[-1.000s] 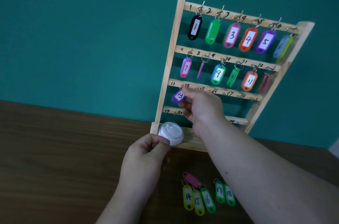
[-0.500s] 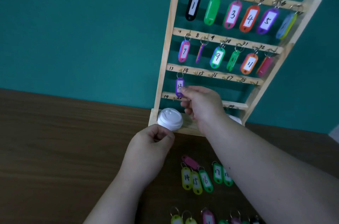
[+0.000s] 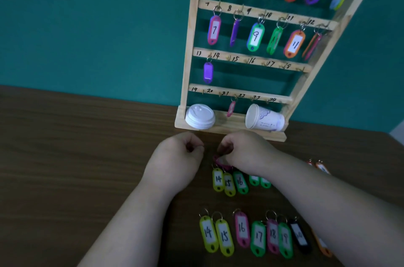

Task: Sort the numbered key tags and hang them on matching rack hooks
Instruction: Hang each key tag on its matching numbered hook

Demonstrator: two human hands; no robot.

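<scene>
Both forearms reach forward over the table [image 3: 65, 157]. The left hand [image 3: 179, 161] sits knuckles up, fingers curled into a loose fist with the thumb against the forefinger; nothing shows in it. Just beside it, the right hand [image 3: 247, 153] bends down at the wrist, its fingers curled tight on the top end of a pink tag [image 3: 219, 163] that lies on the table.

The table is dark brown wood, set against a teal wall [image 3: 87, 26]. Just below the pink tag lie a yellow 14 [image 3: 218, 179], a yellow 15 [image 3: 228, 183] and a green 16 [image 3: 240, 181]; two more green tags are partly hidden by the right wrist. Nearer the person runs a second row [image 3: 258, 237], numbered 14 upward.

The wooden rack [image 3: 190, 48] stands at the table's far edge. Its two upper rails are hung with tags. A purple tag [image 3: 208, 72] hangs at the left end of the third rail, by the 13, and a small pink one [image 3: 231, 109] hangs from the bottom rail.

On the rack's base a white lid [image 3: 200, 117] leans at the left. A paper cup [image 3: 264, 118] lies on its side at the right, mouth to the left; I cannot tell what is inside.
</scene>
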